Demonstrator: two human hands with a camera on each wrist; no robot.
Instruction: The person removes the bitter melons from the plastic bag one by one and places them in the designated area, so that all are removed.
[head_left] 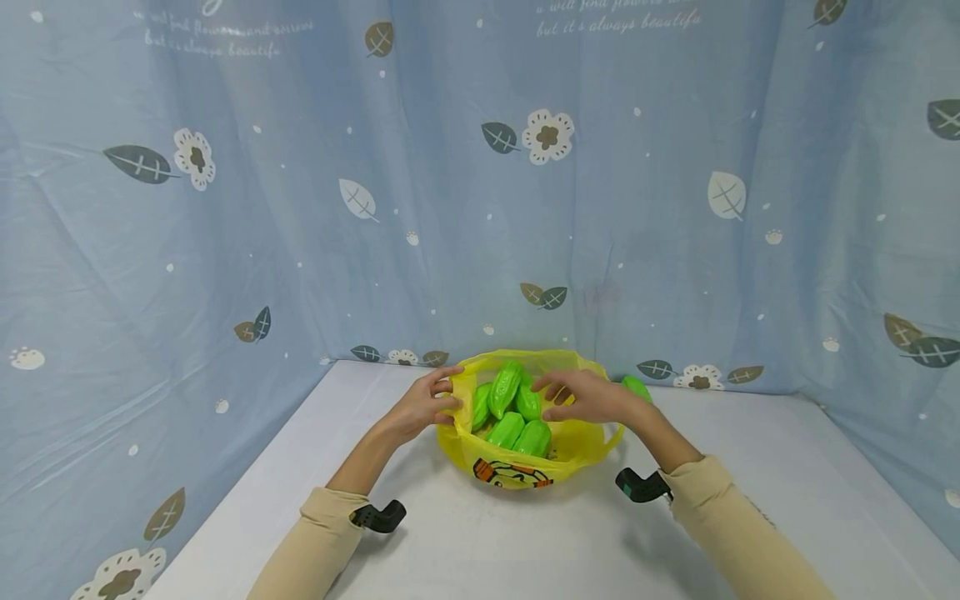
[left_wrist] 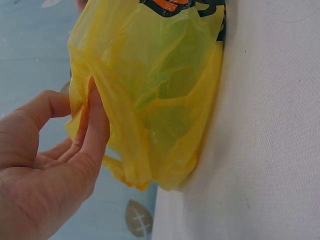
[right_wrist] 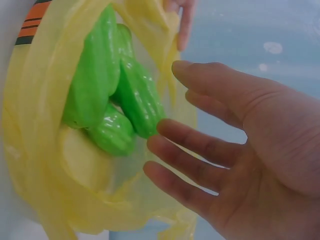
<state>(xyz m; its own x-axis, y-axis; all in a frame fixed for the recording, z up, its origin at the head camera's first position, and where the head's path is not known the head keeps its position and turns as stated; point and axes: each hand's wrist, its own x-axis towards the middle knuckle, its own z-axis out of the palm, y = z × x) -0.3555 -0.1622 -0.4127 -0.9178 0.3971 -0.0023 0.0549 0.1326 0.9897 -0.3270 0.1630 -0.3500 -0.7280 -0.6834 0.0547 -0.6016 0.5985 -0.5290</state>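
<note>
A yellow plastic bag stands with its mouth spread, holding several glossy, ridged green fruits shaped like star fruits. At its left rim my left hand pinches the thin plastic between thumb and fingers, as the left wrist view shows at the bag's edge. My right hand hovers over the right side of the bag's mouth, fingers spread and holding nothing. In the right wrist view its fingertips are close to one green fruit; contact cannot be told.
Another green fruit lies on the white table behind my right wrist. A blue patterned curtain hangs along the table's back and sides. Black wrist cameras jut from both sleeves.
</note>
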